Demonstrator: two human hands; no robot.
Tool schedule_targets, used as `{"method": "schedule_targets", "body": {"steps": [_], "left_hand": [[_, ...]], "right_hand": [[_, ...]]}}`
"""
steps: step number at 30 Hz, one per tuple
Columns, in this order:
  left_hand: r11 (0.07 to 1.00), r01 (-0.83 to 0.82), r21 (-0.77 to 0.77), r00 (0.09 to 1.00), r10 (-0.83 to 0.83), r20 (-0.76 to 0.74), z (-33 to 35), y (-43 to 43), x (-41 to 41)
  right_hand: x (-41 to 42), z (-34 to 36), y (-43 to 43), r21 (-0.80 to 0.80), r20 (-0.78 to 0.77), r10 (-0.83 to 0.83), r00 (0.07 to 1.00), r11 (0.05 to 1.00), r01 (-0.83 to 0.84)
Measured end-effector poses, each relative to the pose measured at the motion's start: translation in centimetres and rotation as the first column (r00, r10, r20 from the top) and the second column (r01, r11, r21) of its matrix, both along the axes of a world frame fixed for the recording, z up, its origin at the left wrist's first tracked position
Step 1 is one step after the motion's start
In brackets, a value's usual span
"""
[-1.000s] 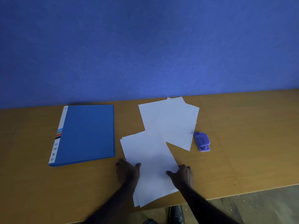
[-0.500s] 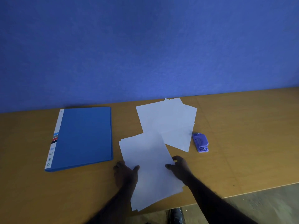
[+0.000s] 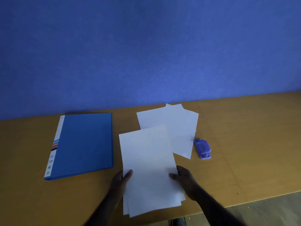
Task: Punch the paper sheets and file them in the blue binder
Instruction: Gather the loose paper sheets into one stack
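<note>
Pinching a thin stack of white paper sheets [image 3: 148, 168] by its side edges, left hand [image 3: 121, 178] and right hand [image 3: 184, 178], over the brown wooden table's [image 3: 244, 160] front edge. Fanned at the bottom; likely to punch misaligned unless squared.

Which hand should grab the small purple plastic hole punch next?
Probably the right hand: the small purple plastic hole punch lies on its side of the white paper sheets; the left hand grips their opposite edge.

Dim, bluish light; soft focus, slight wide-angle bowing at edges.
</note>
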State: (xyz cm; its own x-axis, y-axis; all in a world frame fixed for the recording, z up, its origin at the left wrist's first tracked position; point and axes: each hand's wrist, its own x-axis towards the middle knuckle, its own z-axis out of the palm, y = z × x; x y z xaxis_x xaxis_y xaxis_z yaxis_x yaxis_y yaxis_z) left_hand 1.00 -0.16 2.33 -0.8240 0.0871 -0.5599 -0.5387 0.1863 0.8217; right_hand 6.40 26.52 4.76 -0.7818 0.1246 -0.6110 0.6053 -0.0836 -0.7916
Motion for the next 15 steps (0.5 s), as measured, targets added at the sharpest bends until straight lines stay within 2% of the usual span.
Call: {"method": "schedule_targets", "body": {"steps": [4,7,9,11,13,15], "left_hand": [[0.999,-0.042,-0.014,0.998,0.041,-0.055,-0.4,-0.1,-0.1],[0.987,-0.137,-0.086,0.985,0.126,-0.121,-0.9,-0.6,-0.9],[0.970,-0.182,-0.162,0.979,0.162,-0.124,-1.5,-1.0,-1.6],[0.949,-0.207,-0.240,0.977,0.189,-0.098,-1.9,-1.3,-2.2],[0.936,-0.218,-0.276,0.976,0.203,-0.082,-2.4,-1.4,-2.5],[0.925,-0.231,-0.303,0.973,0.217,-0.078,-2.9,-1.0,-2.8]], "right_hand": [[-1.6,-0.9,-0.8,0.030,0.026,0.082,0.996,0.996,-0.083],[-4.6,-1.4,-0.3,0.281,0.024,0.026,0.999,0.959,-0.032],[-7.5,-1.2,1.2,0.503,-0.026,-0.112,0.993,0.858,0.110],[-10.5,-0.4,3.3,0.659,-0.073,-0.155,0.985,0.734,0.164],[-13.1,0.0,5.5,0.775,-0.053,-0.128,0.990,0.620,0.122],[-15.5,-0.3,7.6,0.839,0.034,-0.124,0.992,0.542,0.039]]}}
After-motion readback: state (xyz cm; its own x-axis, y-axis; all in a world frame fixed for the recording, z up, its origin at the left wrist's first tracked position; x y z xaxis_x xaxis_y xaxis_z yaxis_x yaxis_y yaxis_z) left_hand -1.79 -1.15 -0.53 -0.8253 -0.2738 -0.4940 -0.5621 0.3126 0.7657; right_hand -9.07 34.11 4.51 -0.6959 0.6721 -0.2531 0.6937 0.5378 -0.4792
